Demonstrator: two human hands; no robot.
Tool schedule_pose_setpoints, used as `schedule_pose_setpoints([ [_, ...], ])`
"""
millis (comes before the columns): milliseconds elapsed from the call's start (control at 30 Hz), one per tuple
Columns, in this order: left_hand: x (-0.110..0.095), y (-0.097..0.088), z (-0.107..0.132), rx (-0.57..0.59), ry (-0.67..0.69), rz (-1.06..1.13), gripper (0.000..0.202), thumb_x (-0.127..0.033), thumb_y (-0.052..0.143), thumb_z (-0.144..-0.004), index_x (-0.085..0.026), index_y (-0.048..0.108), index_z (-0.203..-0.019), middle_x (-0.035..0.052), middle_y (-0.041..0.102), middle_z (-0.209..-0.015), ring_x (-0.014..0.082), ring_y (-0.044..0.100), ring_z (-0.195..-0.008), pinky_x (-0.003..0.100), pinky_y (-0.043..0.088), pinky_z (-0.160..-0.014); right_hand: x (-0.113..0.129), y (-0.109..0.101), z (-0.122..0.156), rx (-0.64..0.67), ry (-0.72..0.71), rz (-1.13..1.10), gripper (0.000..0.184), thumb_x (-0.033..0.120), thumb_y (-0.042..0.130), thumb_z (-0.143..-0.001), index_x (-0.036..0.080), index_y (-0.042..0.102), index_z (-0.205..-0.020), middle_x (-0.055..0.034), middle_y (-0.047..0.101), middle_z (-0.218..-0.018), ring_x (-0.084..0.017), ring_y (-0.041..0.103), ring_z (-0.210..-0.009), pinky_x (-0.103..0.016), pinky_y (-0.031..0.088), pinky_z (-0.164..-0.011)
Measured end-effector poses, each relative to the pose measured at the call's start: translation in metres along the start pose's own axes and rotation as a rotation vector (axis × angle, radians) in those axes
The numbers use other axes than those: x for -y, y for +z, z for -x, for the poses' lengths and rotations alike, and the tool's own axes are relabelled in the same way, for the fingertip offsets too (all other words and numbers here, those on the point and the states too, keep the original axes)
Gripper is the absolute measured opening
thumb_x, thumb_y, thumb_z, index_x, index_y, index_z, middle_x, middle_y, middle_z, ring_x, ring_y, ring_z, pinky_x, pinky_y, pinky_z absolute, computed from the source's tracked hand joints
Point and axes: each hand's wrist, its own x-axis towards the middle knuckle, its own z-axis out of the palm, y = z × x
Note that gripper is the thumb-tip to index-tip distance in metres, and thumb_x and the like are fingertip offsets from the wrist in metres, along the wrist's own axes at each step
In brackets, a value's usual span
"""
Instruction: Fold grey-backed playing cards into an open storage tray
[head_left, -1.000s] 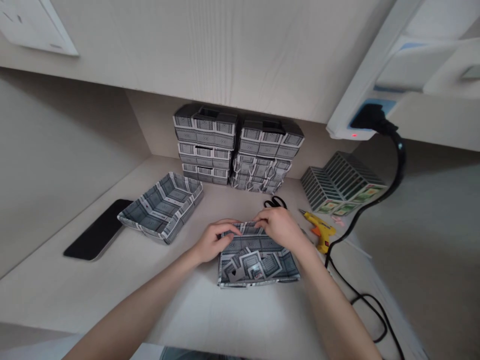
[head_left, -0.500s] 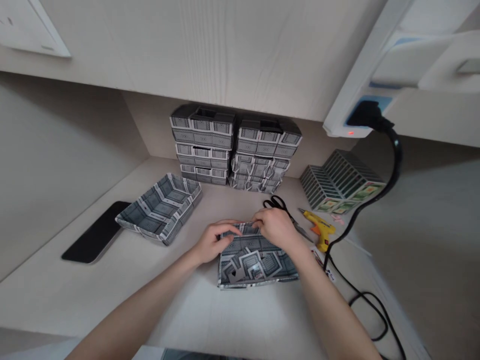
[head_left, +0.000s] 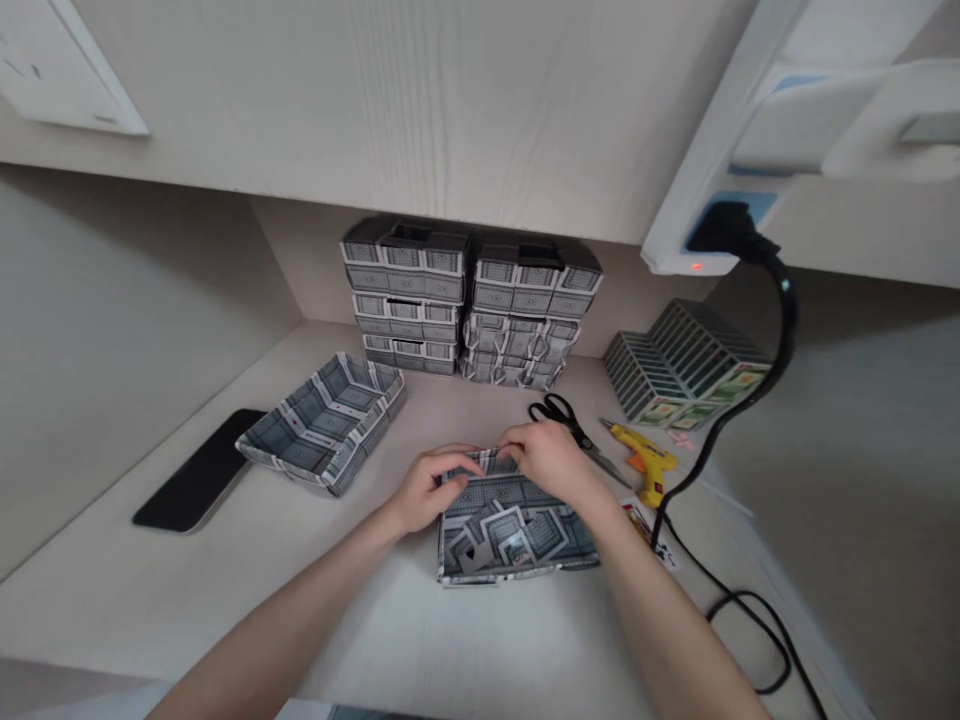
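A shallow tray made of grey-backed playing cards (head_left: 517, 535) lies on the pale desk (head_left: 225, 590) in front of me. My left hand (head_left: 426, 490) pinches the far left part of its back wall. My right hand (head_left: 551, 458) pinches the same wall further right, fingers curled over the rim. Loose cards lie inside the tray.
A second card tray (head_left: 326, 420) sits to the left, next to a black phone (head_left: 199, 480). Two stacks of card boxes (head_left: 469, 300) stand at the back. Scissors (head_left: 562, 415), a yellow glue gun (head_left: 645, 465), rows of card packs (head_left: 686, 375) and a black cable (head_left: 720, 600) lie to the right.
My right hand has slid slightly left along the tray's back wall, closer to my left hand. The view has tilted a little.
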Motion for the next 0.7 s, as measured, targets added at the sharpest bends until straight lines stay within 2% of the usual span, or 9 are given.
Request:
schedule_pose_setpoints([
  [300,0.001,0.002,-0.001,0.01,0.006,0.007,0.022,-0.013,0.047,-0.077,-0.016,0.068,-0.084,0.0086,0.062,-0.109,0.019,0.056,-0.102,0.03,0.041,-0.09,0.008,0.004,0.0,0.025,0.025,0.113,0.022,0.022,0.046,-0.08,0.022,0.068,-0.08,-0.0038,0.069,-0.074,-0.016,0.062,-0.076,-0.022,0.035,-0.061],
  [467,0.001,-0.001,0.0,0.034,-0.01,-0.025,0.023,-0.017,0.047,-0.079,-0.016,0.068,-0.086,0.009,0.062,-0.11,0.0193,0.055,-0.103,0.03,0.04,-0.091,0.003,-0.002,0.001,0.112,-0.009,0.079,0.02,0.029,0.05,-0.079,0.026,0.067,-0.09,-0.0022,0.069,-0.086,-0.016,0.061,-0.086,-0.021,0.037,-0.065],
  [600,-0.001,-0.001,0.001,0.018,-0.02,-0.012,0.023,-0.019,0.046,-0.08,-0.015,0.068,-0.085,0.0092,0.061,-0.111,0.0195,0.055,-0.104,0.032,0.04,-0.092,-0.003,-0.005,0.001,0.169,0.025,0.19,0.019,0.028,0.053,-0.076,0.021,0.069,-0.085,-0.0069,0.069,-0.084,-0.019,0.061,-0.085,-0.023,0.037,-0.064],
  [700,-0.001,0.001,0.001,0.027,-0.015,0.008,0.023,-0.018,0.046,-0.08,-0.015,0.068,-0.085,0.0089,0.06,-0.113,0.0197,0.054,-0.106,0.033,0.039,-0.093,-0.006,-0.004,-0.001,0.16,-0.036,0.215,0.02,0.026,0.051,-0.077,0.019,0.069,-0.082,-0.0093,0.069,-0.08,-0.021,0.062,-0.083,-0.025,0.038,-0.065],
])
